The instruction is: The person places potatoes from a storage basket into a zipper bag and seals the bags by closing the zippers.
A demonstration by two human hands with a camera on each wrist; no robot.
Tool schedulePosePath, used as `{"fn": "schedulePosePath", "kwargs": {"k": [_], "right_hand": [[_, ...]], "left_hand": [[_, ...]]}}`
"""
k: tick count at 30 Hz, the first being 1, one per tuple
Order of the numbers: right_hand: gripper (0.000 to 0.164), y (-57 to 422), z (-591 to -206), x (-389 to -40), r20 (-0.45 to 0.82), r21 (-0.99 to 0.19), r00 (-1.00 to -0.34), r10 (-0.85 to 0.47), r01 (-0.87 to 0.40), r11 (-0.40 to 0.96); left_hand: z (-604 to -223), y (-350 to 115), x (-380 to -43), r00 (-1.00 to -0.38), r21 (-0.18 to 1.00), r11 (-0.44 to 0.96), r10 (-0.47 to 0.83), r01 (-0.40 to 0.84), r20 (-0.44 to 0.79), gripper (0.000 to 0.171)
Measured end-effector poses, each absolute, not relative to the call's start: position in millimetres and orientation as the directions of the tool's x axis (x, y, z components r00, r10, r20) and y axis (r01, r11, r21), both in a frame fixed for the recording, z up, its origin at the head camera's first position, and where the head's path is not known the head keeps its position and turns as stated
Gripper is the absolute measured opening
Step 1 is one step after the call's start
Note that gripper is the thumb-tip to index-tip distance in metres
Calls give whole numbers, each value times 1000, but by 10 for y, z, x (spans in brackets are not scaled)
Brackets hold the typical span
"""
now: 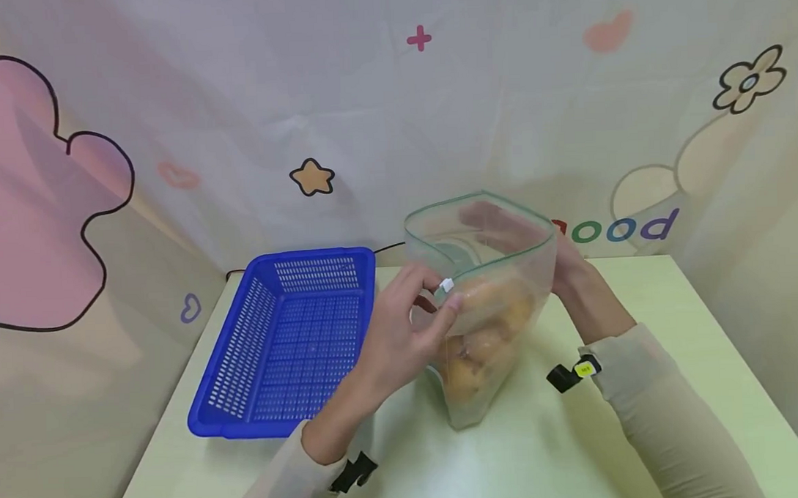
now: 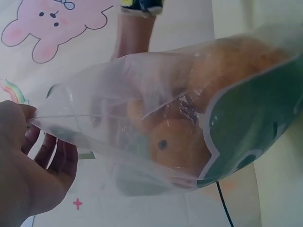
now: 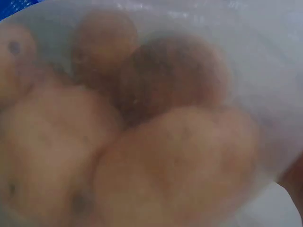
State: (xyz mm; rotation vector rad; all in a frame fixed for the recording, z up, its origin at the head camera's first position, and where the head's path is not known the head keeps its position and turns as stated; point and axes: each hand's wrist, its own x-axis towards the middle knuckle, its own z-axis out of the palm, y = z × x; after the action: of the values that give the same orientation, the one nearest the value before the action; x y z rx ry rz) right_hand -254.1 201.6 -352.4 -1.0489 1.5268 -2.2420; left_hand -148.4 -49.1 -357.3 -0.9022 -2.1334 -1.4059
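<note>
A clear zip bag (image 1: 473, 411) with a green-edged mouth stands tilted over the table, its top gaping. Inside lie several yellow-brown, potato-like lumps (image 1: 484, 341) with dark spots, blurred by the plastic in the right wrist view. My left hand (image 1: 398, 329) pinches the white slider (image 1: 446, 285) at the near corner of the mouth. Behind the bag's far right side is my right hand (image 1: 563, 261), its fingers showing faintly through the plastic; whether they curl on the bag I cannot tell. A green printed panel (image 2: 255, 118) covers part of the bag in the left wrist view.
Left of the bag sits a blue plastic basket (image 1: 310, 340) with perforated walls, close to my left forearm. The pale table (image 1: 672, 327) ends against a printed cloth backdrop (image 1: 367, 96). A thin dark cable (image 1: 390, 246) runs behind the basket.
</note>
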Motion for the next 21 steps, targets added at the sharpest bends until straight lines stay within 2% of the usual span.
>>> {"fn": "schedulePosePath", "kwargs": {"k": [3, 4, 6, 8, 10, 12, 16, 19, 21], "right_hand": [[39, 1968, -3522, -2547, 512, -851, -602, -612, -261, -455], [35, 1975, -3533, -2535, 512, -844, -611, -604, -225, -487], [24, 2005, -3543, -2493, 481, -835, -681, -552, -162, -526], [16, 2068, -3556, -2455, 467, -818, -744, -479, -158, -553], [15, 2149, -3562, -2410, 454, -817, -785, -423, -176, -550], [23, 2206, -3565, -2373, 478, -829, -775, -413, -242, -504], [44, 2229, -3587, -2272, 476, -863, -733, -485, -284, -417], [43, 2185, -3618, -2161, 499, -861, -746, -441, -369, -349], [32, 2147, -3608, -2087, 528, -847, -770, -358, -450, -283]], "left_hand": [[-3567, -503, -1466, -749, 727, 195, 265, 659, 607, 12], [-3558, -515, -1470, -769, 753, 178, 253, 634, 587, 11], [-3533, -556, -1491, -803, 793, 155, 219, 590, 555, 12], [-3502, -612, -1530, -824, 816, 137, 180, 562, 537, 13], [-3473, -672, -1576, -838, 834, 108, 150, 541, 524, 14], [-3459, -724, -1624, -852, 852, 72, 128, 519, 508, 14], [-3461, -780, -1693, -890, 895, -11, 97, 447, 446, 11], [-3475, -777, -1727, -907, 910, -43, 82, 412, 414, 12], [-3477, -762, -1747, -908, 911, -48, 78, 409, 411, 12]]}}
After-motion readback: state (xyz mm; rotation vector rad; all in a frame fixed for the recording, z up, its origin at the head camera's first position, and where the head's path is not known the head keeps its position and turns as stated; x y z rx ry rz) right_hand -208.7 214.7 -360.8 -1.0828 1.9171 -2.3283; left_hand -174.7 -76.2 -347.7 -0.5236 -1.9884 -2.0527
